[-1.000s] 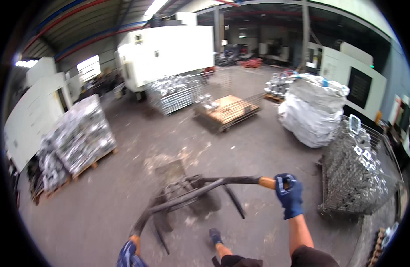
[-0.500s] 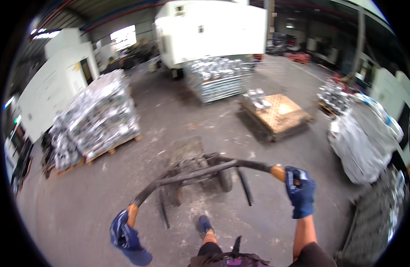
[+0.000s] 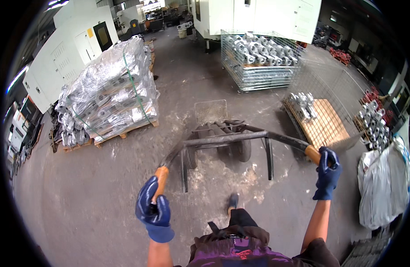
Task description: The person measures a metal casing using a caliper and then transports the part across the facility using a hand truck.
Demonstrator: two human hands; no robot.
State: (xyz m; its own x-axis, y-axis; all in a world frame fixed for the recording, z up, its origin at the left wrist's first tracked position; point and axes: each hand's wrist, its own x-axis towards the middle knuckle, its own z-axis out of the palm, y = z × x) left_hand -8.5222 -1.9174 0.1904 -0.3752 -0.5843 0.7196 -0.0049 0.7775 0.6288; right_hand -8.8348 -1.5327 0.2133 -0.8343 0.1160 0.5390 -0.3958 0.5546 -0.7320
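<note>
In front of me stands a black two-wheeled hand truck (image 3: 218,140) with a bent tubular handlebar and a flat metal toe plate (image 3: 211,112) at its far end. My left hand (image 3: 154,207), in a dark blue work glove, is closed loosely round the orange grip (image 3: 160,181) at the bar's left end. On the right, the other orange grip (image 3: 312,154) is held by my right hand (image 3: 327,172), gloved alike, with its fingers curled over the end. Both wheels touch the floor, and nothing shows loaded on the toe plate.
Left ahead is a pallet load of metal parts in clear film (image 3: 111,89). A wire cage (image 3: 260,75) of metal castings stands ahead right, beside another cage with a wooden base (image 3: 329,122). A large white sack (image 3: 383,187) sits far right. White machine cabinets (image 3: 258,20) rise behind.
My view has turned left, and the cages appear farther right and nearer. The hand truck sits higher and farther right in the picture. Both hands still hold its grips.
</note>
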